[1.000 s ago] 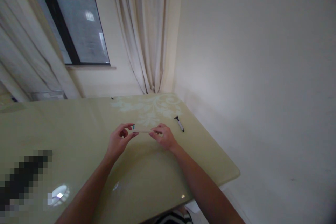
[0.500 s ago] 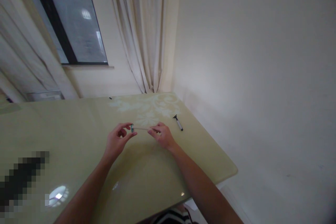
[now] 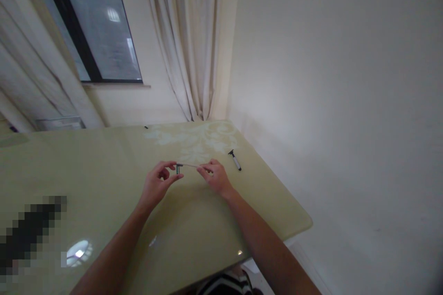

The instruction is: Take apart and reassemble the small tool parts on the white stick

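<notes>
Over the table (image 3: 194, 226), my left hand (image 3: 155, 185) pinches a small, narrow green-and-dark piece (image 3: 178, 169) upright between thumb and fingertips. It resembles a razor head, though it is too small to be sure. A thin pale stick (image 3: 189, 165) is pinched in my right hand (image 3: 217, 179). It lies nearly level, its left tip touching or just in front of the upper end of the green piece; I cannot tell which. Beyond my right hand, a razor (image 3: 235, 160) with a grey-and-black handle rests on the tabletop.
A tiny black object (image 3: 146, 127) lies by the table's far edge. The white wall (image 3: 332, 115) borders the table on the right. Curtains (image 3: 187, 32) and a window (image 3: 100, 23) are behind it. A pixelated dark patch covers the lower left.
The stick's left tip has moved from about the middle of the green piece up to its upper end. Both hands have shifted slightly right, with their grips kept.
</notes>
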Tool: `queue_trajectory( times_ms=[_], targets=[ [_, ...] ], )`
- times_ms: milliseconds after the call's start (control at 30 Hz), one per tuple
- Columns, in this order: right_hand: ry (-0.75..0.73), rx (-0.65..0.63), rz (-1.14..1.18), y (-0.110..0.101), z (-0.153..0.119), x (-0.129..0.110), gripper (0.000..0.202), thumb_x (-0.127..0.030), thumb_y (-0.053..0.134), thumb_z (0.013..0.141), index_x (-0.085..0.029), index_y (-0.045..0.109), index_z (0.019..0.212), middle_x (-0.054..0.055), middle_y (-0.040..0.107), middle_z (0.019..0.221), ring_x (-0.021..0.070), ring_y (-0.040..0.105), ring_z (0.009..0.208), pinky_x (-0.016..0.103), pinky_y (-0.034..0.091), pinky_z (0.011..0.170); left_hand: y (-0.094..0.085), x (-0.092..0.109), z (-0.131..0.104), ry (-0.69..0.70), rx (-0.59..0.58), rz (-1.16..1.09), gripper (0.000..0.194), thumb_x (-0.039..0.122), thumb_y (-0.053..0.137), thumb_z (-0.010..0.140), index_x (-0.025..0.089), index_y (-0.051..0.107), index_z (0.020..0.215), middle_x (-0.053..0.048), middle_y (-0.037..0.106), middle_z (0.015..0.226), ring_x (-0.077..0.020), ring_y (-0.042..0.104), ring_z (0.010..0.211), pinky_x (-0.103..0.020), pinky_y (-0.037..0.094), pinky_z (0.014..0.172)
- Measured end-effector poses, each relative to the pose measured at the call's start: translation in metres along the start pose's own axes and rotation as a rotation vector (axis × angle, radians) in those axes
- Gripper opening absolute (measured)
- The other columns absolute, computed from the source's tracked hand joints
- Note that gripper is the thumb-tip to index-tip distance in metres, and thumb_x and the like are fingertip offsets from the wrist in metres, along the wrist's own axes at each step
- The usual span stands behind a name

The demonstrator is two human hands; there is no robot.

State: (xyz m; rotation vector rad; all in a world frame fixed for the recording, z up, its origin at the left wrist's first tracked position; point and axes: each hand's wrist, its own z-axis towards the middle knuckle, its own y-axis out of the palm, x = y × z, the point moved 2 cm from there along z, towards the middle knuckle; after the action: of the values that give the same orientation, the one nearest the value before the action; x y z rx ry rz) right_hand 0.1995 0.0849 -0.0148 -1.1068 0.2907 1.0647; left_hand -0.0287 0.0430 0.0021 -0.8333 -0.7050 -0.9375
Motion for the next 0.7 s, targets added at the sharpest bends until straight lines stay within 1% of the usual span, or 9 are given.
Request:
queue_trajectory(
  times_ms=[67,133,267,333,433,567,633,700],
  targets=[
    [0.045,0.034,-0.047,-0.003,0.002,0.005,0.029,-0.04,0.065,0.099,-0.019,0.084,0.096,0.003,0.06,0.074,0.0176,0.055,0.076,0.03,0.042,0.075,0.0,0.0,0.0,-0.006,-0.008,-0.003,0.039,0.045,0.085,0.069,0.023,0.075,0.099,0.001,0.065,0.081,-0.0096,0.049,0.056,-0.023,0.043,0.055],
    [0.055,0.048,-0.047,-0.006,0.002,0.009,0.03,-0.042,0.065,0.099,-0.019,0.084,0.096,0.003,0.059,0.073,0.0179,0.054,0.076,0.03,0.042,0.074,0.001,-0.001,0.001,-0.014,-0.004,-0.004,0.04,0.045,0.085,0.068,0.023,0.075,0.099,0.001,0.065,0.081,-0.0096,0.048,0.056,-0.023,0.042,0.054],
    [-0.032,0.05,0.061,-0.005,0.001,0.004,0.033,-0.047,0.066,0.097,-0.021,0.083,0.106,0.005,0.064,0.084,0.0175,0.057,0.081,0.03,0.046,0.079,0.002,-0.001,0.001,-0.027,0.004,-0.01,0.04,0.045,0.085,0.067,0.022,0.075,0.099,0.001,0.065,0.081,-0.0096,0.048,0.056,-0.023,0.041,0.053],
    [-0.052,0.046,0.08,0.0,-0.001,0.0,0.033,-0.048,0.068,0.096,-0.021,0.083,0.106,0.005,0.064,0.085,0.0175,0.058,0.082,0.03,0.047,0.08,0.002,-0.002,0.0,-0.033,0.013,-0.017,0.041,0.045,0.085,0.067,0.022,0.075,0.1,0.001,0.066,0.081,-0.0096,0.048,0.056,-0.023,0.041,0.053],
    [-0.025,0.073,0.057,0.003,-0.001,0.0,0.031,-0.046,0.068,0.096,-0.021,0.084,0.101,0.005,0.062,0.08,0.0178,0.057,0.08,0.031,0.046,0.079,0.001,-0.003,0.0,-0.041,0.015,-0.03,0.041,0.045,0.086,0.066,0.022,0.075,0.099,0.001,0.066,0.081,-0.0096,0.048,0.056,-0.023,0.041,0.053],
    [0.029,0.134,0.028,-0.001,0.001,0.008,0.03,-0.046,0.071,0.094,-0.02,0.085,0.097,0.004,0.06,0.077,0.0188,0.056,0.08,0.031,0.045,0.077,0.0,-0.003,0.002,-0.045,0.002,-0.027,0.04,0.043,0.086,0.067,0.022,0.075,0.099,0.001,0.065,0.081,-0.0092,0.048,0.055,-0.023,0.042,0.053],
    [0.023,0.123,0.055,-0.003,0.0,0.008,0.03,-0.047,0.072,0.093,-0.02,0.084,0.099,0.004,0.06,0.079,0.0188,0.057,0.081,0.031,0.046,0.077,0.0,-0.003,0.002,-0.045,0.001,-0.025,0.039,0.043,0.086,0.068,0.022,0.075,0.1,0.002,0.065,0.081,-0.009,0.048,0.055,-0.023,0.042,0.053],
    [-0.018,0.091,0.095,-0.001,-0.001,0.004,0.03,-0.046,0.072,0.093,-0.02,0.084,0.102,0.004,0.061,0.082,0.0181,0.058,0.082,0.03,0.047,0.079,0.0,-0.003,0.001,-0.046,-0.002,-0.032,0.04,0.043,0.085,0.069,0.022,0.075,0.101,0.002,0.065,0.081,-0.0089,0.048,0.055,-0.023,0.042,0.053]
  ],
)
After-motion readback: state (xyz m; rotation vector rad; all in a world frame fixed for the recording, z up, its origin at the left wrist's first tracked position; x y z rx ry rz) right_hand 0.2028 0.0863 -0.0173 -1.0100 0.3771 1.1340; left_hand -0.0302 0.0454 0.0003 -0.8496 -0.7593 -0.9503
